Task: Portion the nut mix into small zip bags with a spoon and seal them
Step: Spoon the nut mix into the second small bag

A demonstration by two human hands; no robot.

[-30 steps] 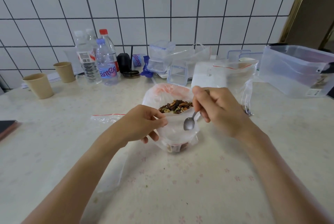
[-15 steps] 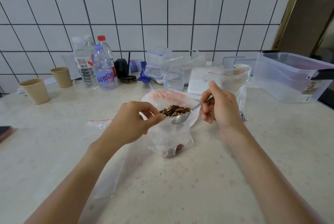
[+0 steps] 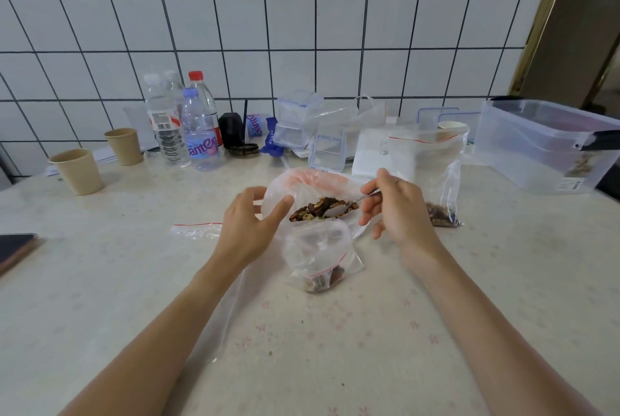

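A large clear bag point(image 3: 312, 181) with a pinkish rim stands open at the table's middle, holding the nut mix point(image 3: 317, 211). My right hand point(image 3: 396, 211) pinches the metal spoon point(image 3: 367, 196), whose bowl is dipped into the mix. Just in front, a small zip bag point(image 3: 318, 251) with a red seal line sags on the table, with a few nuts at its bottom. My left hand point(image 3: 251, 224) hovers at the large bag's left rim, fingers and thumb spread and relaxed, holding nothing.
An empty zip bag point(image 3: 198, 229) lies flat at the left, and another point(image 3: 228, 298) lies under my left forearm. A zip bag with some nuts point(image 3: 439, 211) stands right of my right hand. Paper cups point(image 3: 79, 170), water bottles point(image 3: 199, 134), clear boxes point(image 3: 543, 144) and a phone point(image 3: 13, 248) line the edges.
My left hand has let go of the small zip bag's mouth and opened, and the bag has slumped. My right hand swung the spoon from the small bag into the nut mix.
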